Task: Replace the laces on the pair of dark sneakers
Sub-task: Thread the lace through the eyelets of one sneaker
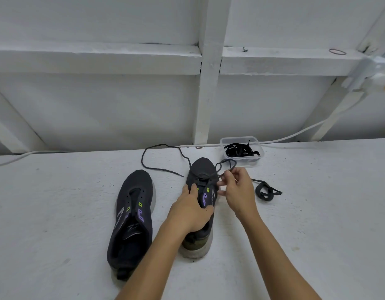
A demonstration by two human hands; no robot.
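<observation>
Two dark sneakers with purple and green marks stand on the white surface, toes pointing away from me. The left sneaker (132, 221) has bare eyelets and no lace. My left hand (190, 207) grips the tongue and collar of the right sneaker (202, 169). A dark grey lace (159, 148) is threaded through that shoe's front eyelets; one end loops across the surface to the left. My right hand (237, 189) pinches the lace's other end just right of the eyelets.
A clear plastic tub (257, 161) holding black laces sits behind the right sneaker. A coiled black lace (265, 191) lies right of my right hand. A white cable (295, 135) runs along the wall's foot. White wooden framing rises behind.
</observation>
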